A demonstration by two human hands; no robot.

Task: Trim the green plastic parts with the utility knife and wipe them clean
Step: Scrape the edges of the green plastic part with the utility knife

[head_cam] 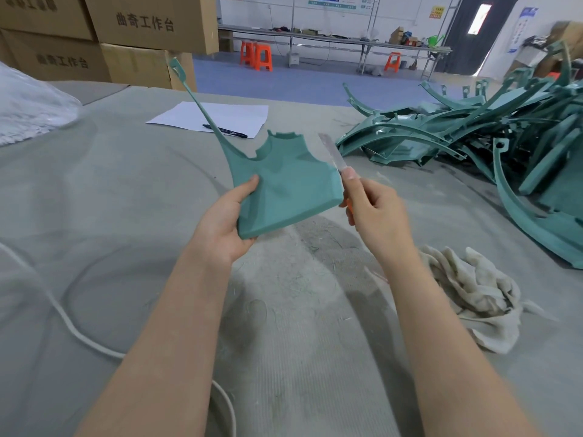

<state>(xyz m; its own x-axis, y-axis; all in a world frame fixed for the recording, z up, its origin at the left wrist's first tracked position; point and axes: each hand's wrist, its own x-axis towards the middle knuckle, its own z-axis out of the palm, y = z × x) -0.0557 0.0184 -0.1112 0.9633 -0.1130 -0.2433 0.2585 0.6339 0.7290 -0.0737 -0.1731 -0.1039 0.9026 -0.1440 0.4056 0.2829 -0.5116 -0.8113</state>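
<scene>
The green part (pixel 284 184) is held above the bench (pixel 126 216), gripped at its 7 o'clock corner by the left hand (pixel 220 223). The utility knife (pixel 332 152), clasped in the right hand (pixel 375 206), is set at its 3 o'clock edge. Light, springy plastic is judged, best grasped by the broad panel.

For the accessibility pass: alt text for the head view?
A person's left hand holds up a green plastic part while the right hand grips a utility knife, blade at the part's right edge. On the grey table sit a pile of green parts at right and a crumpled cloth beside the right forearm.
</scene>
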